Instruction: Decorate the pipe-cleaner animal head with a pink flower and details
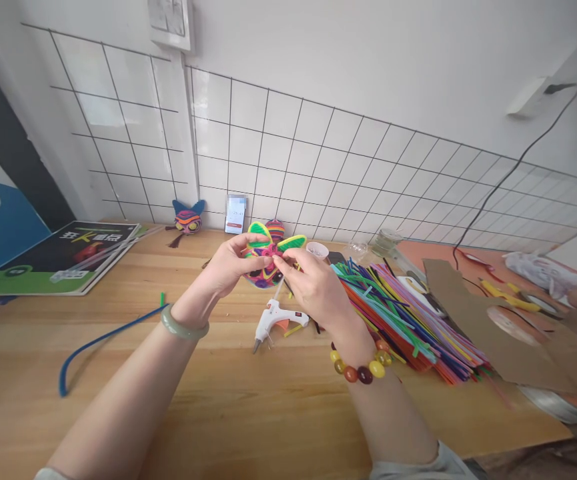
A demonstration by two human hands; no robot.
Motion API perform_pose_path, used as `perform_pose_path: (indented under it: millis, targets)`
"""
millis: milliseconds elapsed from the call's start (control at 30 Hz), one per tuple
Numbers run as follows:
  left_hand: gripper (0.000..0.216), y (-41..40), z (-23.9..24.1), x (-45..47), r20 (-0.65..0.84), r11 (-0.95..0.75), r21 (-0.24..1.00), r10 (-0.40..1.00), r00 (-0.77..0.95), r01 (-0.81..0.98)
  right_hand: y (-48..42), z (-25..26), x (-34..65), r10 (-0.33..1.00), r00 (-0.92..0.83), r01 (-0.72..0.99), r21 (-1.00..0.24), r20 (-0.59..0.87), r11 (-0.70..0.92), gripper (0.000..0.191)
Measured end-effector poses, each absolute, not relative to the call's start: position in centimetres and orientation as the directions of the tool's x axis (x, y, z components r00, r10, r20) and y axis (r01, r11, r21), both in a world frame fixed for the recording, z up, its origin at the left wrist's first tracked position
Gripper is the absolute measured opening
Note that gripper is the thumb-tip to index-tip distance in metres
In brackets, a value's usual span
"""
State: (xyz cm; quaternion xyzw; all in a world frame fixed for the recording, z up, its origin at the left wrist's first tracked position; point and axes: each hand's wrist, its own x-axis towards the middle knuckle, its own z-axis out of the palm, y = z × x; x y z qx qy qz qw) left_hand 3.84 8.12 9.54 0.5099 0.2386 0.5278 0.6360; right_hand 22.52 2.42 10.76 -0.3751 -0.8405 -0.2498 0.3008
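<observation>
A colourful pipe-cleaner figure (263, 277) with green, yellow-edged ears is between my two hands above the wooden table. My left hand (233, 263) is closed on its left side, thumb and fingers at the pink part near its top. From the other side, my right hand (313, 283) pinches at the same pink part, its fingertips close to my left thumb. My fingers hide some of the figure. Just below my hands lies a white hot glue gun (273, 321), its nozzle towards me.
Bundled pipe cleaners (398, 313) lie at right beside cardboard (468, 327). One blue pipe cleaner (103, 339) curves at left, near a magazine (68, 260). Against the gridded wall are a small eared figure (187, 220), a phone (235, 215) and a white cup (317, 251).
</observation>
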Motion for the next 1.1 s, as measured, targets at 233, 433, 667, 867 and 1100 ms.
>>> perform_pose_path:
  millis: [233, 433, 667, 867, 1100]
  targets:
    - [0.043, 7.70, 9.48, 4.47, 0.283, -0.123, 0.886, 0.907, 0.313, -0.447, 2.17, 11.19, 22.86, 0.495, -0.548, 0.786, 0.214, 0.675, 0.580, 0.033]
    - [0.037, 7.37, 9.96, 4.58, 0.212, -0.074, 0.884, 0.943, 0.256, -0.461, 2.01, 11.28, 22.81, 0.479, -0.557, 0.775, 0.218, 0.678, 0.593, 0.033]
    - [0.038, 7.33, 9.94, 4.78, 0.201, -0.040, 0.867, 0.940, 0.275, -0.497, 2.28, 10.92, 22.85, 0.498, -0.536, 0.790, 0.196, 0.682, 0.582, 0.035]
    - [0.039, 7.32, 10.09, 4.82, 0.215, -0.055, 0.854, 0.943, 0.254, -0.518, 2.30, 10.99, 22.78, 0.508, -0.539, 0.792, 0.201, 0.672, 0.576, 0.036]
    - [0.040, 7.33, 9.99, 4.88, 0.227, -0.062, 0.855, 0.938, 0.263, -0.515, 2.08, 11.21, 22.58, 0.497, -0.541, 0.794, 0.217, 0.678, 0.568, 0.033]
